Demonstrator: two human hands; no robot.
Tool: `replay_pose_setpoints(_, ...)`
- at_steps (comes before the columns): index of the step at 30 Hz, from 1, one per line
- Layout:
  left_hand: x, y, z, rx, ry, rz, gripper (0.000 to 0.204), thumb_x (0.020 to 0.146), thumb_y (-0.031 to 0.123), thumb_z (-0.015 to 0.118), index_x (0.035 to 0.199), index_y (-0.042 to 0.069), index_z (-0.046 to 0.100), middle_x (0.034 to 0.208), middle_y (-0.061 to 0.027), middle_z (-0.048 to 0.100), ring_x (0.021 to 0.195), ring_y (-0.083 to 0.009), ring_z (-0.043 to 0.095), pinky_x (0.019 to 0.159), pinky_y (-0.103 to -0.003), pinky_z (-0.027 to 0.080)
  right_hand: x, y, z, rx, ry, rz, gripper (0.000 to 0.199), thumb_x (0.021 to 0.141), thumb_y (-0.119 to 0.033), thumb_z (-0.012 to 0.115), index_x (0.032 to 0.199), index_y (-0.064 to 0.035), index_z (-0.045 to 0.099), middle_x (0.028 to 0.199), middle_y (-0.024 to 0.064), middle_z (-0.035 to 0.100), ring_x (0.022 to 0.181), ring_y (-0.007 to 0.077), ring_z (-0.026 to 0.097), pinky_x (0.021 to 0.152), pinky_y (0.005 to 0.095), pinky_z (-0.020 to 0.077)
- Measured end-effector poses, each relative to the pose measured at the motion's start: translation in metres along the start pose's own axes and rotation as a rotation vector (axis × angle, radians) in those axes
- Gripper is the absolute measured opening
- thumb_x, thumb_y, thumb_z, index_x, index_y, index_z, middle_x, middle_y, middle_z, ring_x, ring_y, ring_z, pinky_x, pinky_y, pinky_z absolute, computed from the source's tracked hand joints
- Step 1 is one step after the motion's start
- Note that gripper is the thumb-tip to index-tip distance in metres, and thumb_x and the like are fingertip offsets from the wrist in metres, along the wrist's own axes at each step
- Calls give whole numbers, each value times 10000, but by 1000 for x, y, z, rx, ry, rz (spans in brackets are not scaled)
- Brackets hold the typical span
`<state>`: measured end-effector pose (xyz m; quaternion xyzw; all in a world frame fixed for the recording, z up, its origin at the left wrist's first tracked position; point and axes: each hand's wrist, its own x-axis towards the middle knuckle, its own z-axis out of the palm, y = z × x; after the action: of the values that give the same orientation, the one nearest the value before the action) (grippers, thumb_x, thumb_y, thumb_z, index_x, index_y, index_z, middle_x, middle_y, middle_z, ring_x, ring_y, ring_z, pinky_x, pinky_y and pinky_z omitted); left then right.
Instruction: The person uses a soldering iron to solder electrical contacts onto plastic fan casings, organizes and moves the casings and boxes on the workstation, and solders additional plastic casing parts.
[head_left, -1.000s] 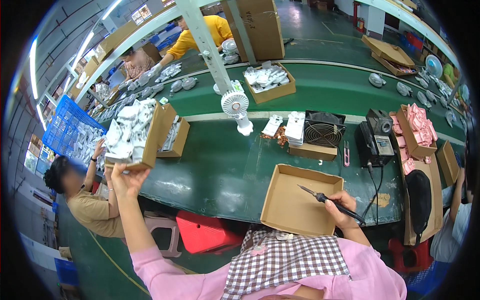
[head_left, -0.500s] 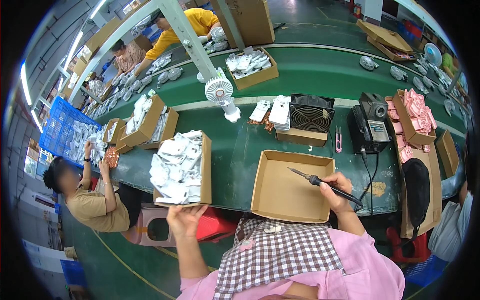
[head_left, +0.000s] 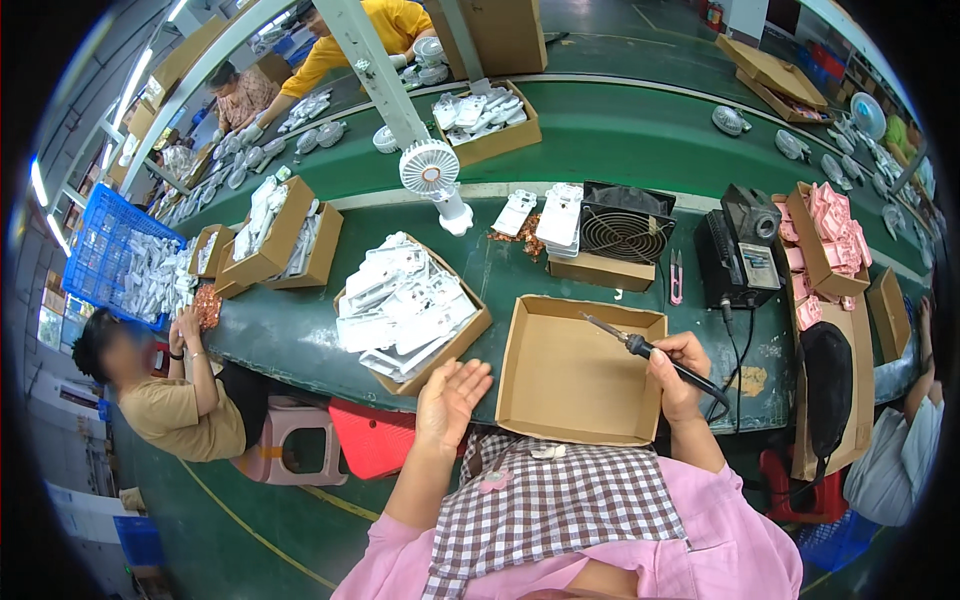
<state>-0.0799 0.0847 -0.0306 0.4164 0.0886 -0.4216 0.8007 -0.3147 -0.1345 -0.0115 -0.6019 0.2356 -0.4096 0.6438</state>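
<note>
Right hand (head_left: 678, 375) closed around the black handle of a soldering iron (head_left: 640, 347); tip points to 10 o'clock, over the empty tray (head_left: 575, 375). Cord trails off toward 4 o'clock. Left hand (head_left: 447, 400) open, fingers spread, holding nothing; fingertips at the near corner of the parts box (head_left: 408, 308), contact cannot be told. That box is full of white parts and sits on the green bench (head_left: 300, 335), just beside the tray at its 9 o'clock. At the tray's 12 o'clock: a small box with a black fan (head_left: 625, 232) on it. White desk fan (head_left: 432, 178) at 11 o'clock. Another person (head_left: 165, 390) sits at the bench's left end.
</note>
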Motion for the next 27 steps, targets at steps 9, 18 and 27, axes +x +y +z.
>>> replay_pose_setpoints(9, -26, 89, 20, 879, -328, 122, 268, 904, 117, 538, 1120, -39, 560, 920, -119, 653, 813, -153, 622, 723, -250, 485, 7, -16, 11, 58, 107, 50, 157, 854, -134, 622, 855, -22, 512, 626, 21, 543, 450, 23, 408, 406, 167, 299)
replay_pose_setpoints(18, 61, 178, -23, 1336, 138, 893, 356, 913, 221, 539, 1196, 6, 546, 1207, -135, 561, 1142, -217, 499, 966, -318, 364, 4, -20, 32, 98, 146, 81, 146, 861, -121, 612, 865, -24, 503, 626, 22, 536, 452, 29, 419, 400, 156, 316)
replay_pose_setpoints(27, 114, 195, 60, 1495, 17, 1056, 540, 800, 247, 675, 1240, -9, 494, 1194, -180, 558, 1135, -297, 512, 970, -367, 385, 8, -15, 33, 115, 170, 114, 139, 863, -117, 612, 863, -31, 503, 614, 18, 529, 444, 28, 408, 399, 159, 305)
